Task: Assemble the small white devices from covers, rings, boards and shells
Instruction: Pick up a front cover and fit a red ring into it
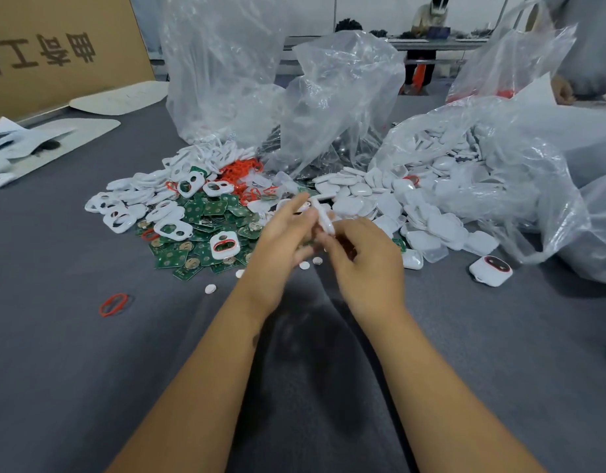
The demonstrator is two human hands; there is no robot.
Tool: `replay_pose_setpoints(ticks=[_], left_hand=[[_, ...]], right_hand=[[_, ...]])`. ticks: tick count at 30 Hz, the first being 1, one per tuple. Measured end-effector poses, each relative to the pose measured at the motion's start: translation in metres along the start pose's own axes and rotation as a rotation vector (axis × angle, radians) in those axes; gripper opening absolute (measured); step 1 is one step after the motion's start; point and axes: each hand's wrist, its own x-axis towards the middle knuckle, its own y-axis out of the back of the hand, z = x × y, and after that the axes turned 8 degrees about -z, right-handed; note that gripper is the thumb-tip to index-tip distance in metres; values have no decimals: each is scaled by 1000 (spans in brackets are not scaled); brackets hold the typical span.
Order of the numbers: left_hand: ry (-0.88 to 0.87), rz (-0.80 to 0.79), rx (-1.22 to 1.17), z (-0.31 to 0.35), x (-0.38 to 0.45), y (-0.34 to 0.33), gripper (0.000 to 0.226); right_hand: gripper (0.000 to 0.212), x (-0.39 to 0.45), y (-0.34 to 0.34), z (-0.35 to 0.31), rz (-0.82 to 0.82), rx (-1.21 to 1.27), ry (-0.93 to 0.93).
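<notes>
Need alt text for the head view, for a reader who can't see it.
Both hands, left hand and right hand, hold a white part edge-on above a grey table. Behind lie green boards, white covers, red rings and bagged white shells.

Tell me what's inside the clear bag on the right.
The right bag holds a heap of white shells that spills from its mouth onto the table. Crumpled plastic blurs whatever lies deeper inside.

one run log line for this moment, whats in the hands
step: joining parts | both hands: left hand and right hand hold white device | location: above green boards
</notes>
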Motion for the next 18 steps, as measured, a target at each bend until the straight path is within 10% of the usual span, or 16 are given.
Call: replay_pose_setpoints(ticks=[6, 13, 18], left_hand=[[-45, 275, 79, 1, 3, -6, 28], [-109, 620, 406, 25, 13, 65, 20], [-147, 683, 435, 26, 23, 64, 20]], right_hand=[[42, -5, -4, -2, -255, -90, -8], [21, -4, -9, 1, -363, -336, 86], [22, 17, -11, 3, -205, -212, -59]])
